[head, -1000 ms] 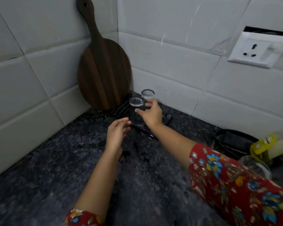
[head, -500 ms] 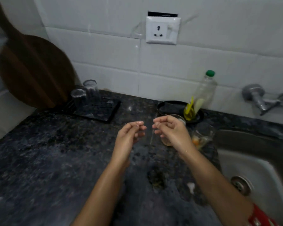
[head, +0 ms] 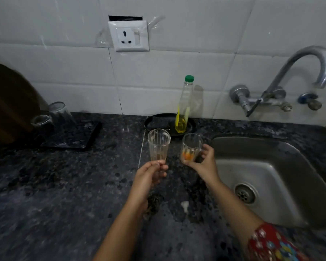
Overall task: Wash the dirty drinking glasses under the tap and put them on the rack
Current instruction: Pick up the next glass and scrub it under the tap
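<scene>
Two dirty glasses stand upright on the dark granite counter left of the sink. The ribbed glass is the left one; my left hand sits just in front of its base, fingers loosely curled, holding nothing. My right hand grips the other glass, which has orange residue at its bottom. Two clean glasses stand upside down on the black rack at the far left. The curved metal tap arches over the steel sink on the right.
A clear bottle with yellow liquid and a green cap stands on a black dish behind the glasses. A wooden board leans at the far left. A wall socket is above. A white soap blob lies on the counter.
My view swung right from the rack to the sink. Both hands left the rack; my right hand took hold of the glass with orange residue, and my left came to the ribbed glass.
</scene>
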Available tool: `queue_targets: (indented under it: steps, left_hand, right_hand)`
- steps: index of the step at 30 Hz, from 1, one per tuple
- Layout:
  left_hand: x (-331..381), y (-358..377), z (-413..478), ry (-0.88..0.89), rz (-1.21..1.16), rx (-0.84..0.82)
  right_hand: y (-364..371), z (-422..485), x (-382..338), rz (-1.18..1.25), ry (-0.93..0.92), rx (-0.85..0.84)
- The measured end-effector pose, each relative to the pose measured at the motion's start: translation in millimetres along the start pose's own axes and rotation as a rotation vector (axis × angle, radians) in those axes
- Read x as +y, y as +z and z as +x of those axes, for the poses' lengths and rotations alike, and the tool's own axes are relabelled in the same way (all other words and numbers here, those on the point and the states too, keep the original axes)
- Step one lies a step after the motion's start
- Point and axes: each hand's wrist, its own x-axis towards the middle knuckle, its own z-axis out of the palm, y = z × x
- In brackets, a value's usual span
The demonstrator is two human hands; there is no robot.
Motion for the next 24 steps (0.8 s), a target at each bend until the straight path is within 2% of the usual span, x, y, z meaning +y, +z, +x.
queue_targets:
  steps: [4, 12, 18, 24]
  left_hand:
    - [-5, 6, 5, -0.019, -0.012, 0.024]
    - [-18, 41, 9, 0.000, -0.027, 0.096]
    - [-17, 121, 12, 0.039, 0.005, 0.112]
    - [-13, 234, 47, 0.166, 0.172, 0.093]
  right_hand:
    - [11, 14, -3, 0.021, -0.031, -0.092]
    - [-8, 8, 8, 0.026, -0.274, -0.010]
    - [-91, 7, 31, 0.106, -0.306, -0.032]
    - [-199, 25, 63, 0.089, -0.284, -0.018]
